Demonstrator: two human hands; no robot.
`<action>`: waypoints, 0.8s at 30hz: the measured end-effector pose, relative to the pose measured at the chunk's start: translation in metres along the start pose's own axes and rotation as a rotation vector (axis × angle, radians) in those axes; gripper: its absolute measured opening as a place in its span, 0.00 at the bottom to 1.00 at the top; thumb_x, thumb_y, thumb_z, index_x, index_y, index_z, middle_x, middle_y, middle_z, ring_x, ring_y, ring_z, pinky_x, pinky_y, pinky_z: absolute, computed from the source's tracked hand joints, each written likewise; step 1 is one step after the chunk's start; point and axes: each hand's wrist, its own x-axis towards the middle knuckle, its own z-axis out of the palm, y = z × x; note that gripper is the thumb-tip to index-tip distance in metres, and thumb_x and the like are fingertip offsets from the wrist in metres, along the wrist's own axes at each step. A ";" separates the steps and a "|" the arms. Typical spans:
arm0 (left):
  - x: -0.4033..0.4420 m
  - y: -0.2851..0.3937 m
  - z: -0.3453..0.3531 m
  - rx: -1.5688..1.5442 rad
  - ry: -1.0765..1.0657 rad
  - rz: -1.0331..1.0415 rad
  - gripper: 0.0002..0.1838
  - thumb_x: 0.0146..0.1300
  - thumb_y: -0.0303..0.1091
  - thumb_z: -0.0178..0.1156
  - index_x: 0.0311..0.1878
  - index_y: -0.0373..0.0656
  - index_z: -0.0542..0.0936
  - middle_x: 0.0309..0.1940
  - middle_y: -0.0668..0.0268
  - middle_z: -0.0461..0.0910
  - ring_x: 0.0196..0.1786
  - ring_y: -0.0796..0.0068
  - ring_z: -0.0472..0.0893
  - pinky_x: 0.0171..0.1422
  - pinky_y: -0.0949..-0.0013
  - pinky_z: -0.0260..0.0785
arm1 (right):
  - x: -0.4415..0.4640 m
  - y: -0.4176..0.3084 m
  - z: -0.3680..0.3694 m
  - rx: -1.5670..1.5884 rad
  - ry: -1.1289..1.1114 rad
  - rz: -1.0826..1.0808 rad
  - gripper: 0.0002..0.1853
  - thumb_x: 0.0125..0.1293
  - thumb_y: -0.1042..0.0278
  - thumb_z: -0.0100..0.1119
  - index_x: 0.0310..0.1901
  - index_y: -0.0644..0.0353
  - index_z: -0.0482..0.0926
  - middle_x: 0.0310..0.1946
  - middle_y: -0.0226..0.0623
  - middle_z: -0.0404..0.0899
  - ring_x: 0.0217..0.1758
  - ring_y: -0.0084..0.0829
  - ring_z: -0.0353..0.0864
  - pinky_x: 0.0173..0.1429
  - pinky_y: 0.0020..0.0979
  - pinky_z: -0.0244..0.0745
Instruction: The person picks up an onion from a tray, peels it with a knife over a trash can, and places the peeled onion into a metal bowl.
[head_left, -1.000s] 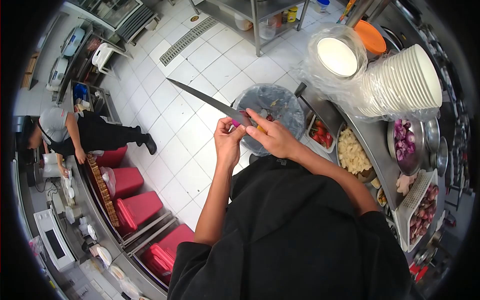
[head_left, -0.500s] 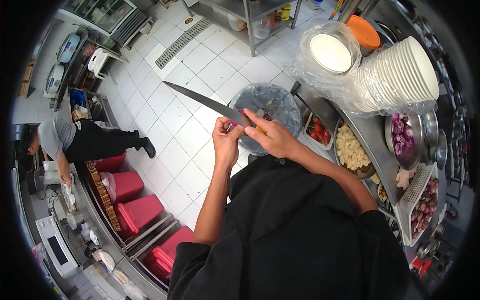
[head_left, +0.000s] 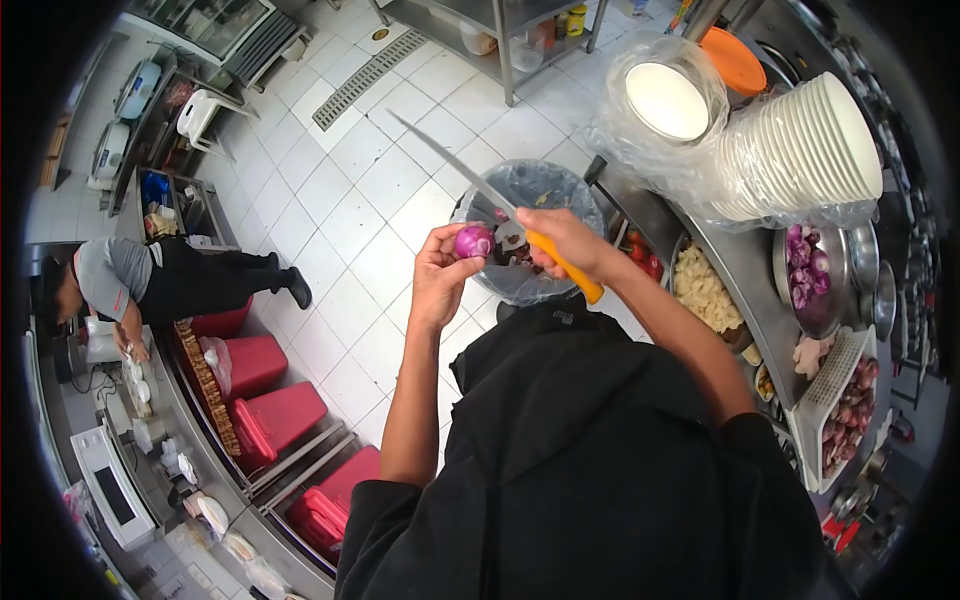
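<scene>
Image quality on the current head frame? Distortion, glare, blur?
Head view: fisheye bends the counter, black corners; highlights on the plastic wrap; black shirt loses detail; onion readable; knife blade slightly soft, cause unclear.

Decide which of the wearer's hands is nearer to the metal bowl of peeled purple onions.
Right. The right hand, gripping the knife, is on the side toward the metal bowl; the left hand, holding an onion, is farther away.
</scene>
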 end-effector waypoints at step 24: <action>0.001 -0.006 0.007 0.001 0.050 0.010 0.23 0.56 0.15 0.56 0.57 0.33 0.71 0.54 0.54 0.76 0.53 0.68 0.78 0.62 0.63 0.70 | 0.005 0.001 0.012 -0.372 0.160 -0.049 0.36 0.68 0.42 0.48 0.66 0.66 0.64 0.17 0.32 0.69 0.18 0.23 0.69 0.22 0.28 0.65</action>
